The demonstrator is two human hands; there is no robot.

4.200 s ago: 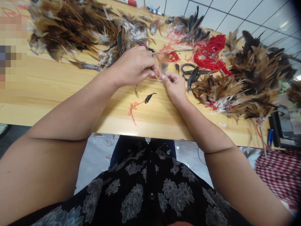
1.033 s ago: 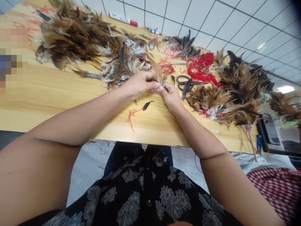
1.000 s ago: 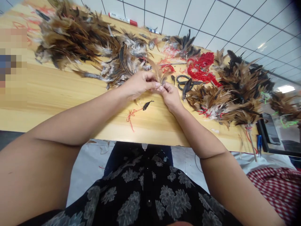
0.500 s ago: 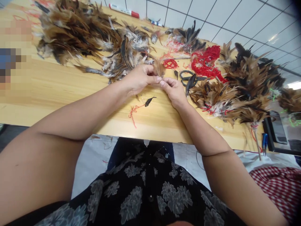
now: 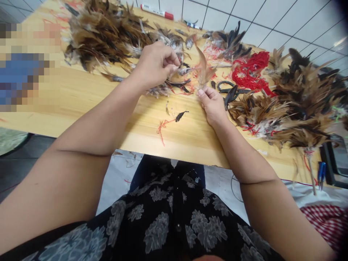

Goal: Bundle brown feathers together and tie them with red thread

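My right hand point(image 5: 212, 105) pinches a few brown feathers point(image 5: 203, 70) by their lower ends between thumb and fingertips, and their tips point away from me. To the left, my left hand point(image 5: 159, 63) hovers over a loose feather pile point(image 5: 159, 90), its fingers curled and the thumb close to the fingertips. Whatever may be in that pinch is too small to make out. A small dark feather point(image 5: 180, 116) and a tangle of thin red thread point(image 5: 162, 127) lie on the wooden table point(image 5: 130, 136) between my forearms.
A big feather heap point(image 5: 106, 36) is at the back left. Black-handled scissors point(image 5: 227, 87) and a red string bundle point(image 5: 251, 72) lie right of my right hand. Tied feather bunches point(image 5: 261, 112) fill the right side. A red-capped marker point(image 5: 156, 11) lies along the tiled wall point(image 5: 217, 14).
My hands were together at the feathers and are now apart. My left hand has moved up and left; the right keeps the feathers. The whole view has shifted slightly.
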